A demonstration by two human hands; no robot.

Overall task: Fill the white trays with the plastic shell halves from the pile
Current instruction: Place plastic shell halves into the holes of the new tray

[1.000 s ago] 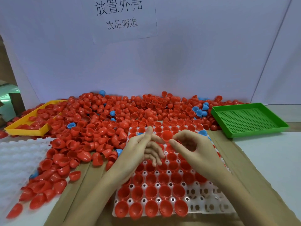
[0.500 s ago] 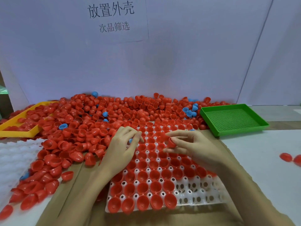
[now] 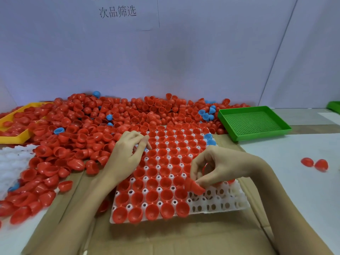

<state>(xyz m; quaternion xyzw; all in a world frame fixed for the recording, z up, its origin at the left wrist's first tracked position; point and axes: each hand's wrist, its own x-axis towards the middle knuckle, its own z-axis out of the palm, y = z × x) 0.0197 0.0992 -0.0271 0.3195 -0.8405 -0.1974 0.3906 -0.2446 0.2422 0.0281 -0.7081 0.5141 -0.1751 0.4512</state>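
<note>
A white tray (image 3: 230,201) with round sockets lies in front of me, most sockets holding red shell halves. A big pile of red shell halves (image 3: 103,122) with a few blue ones spreads behind and left of it. My right hand (image 3: 215,166) hovers over the tray's right side and pinches a red shell half (image 3: 194,185) just above bare sockets; more red shows inside its curled fingers. My left hand (image 3: 127,151) rests at the tray's left edge beside the pile, fingers curled around something small and partly hidden.
A green perforated tray (image 3: 257,122) sits at the back right. A yellow tray (image 3: 16,137) holds shells at the far left. Stacked white trays (image 3: 11,162) lie at the left edge. Two red shell halves (image 3: 314,163) lie on the white table at right. Brown cardboard (image 3: 165,236) underlies the tray.
My right hand moved from the tray's middle toward its near right part, carrying a red shell down to the bare sockets. My left hand stayed by the pile's edge. The camera tilted downward.
</note>
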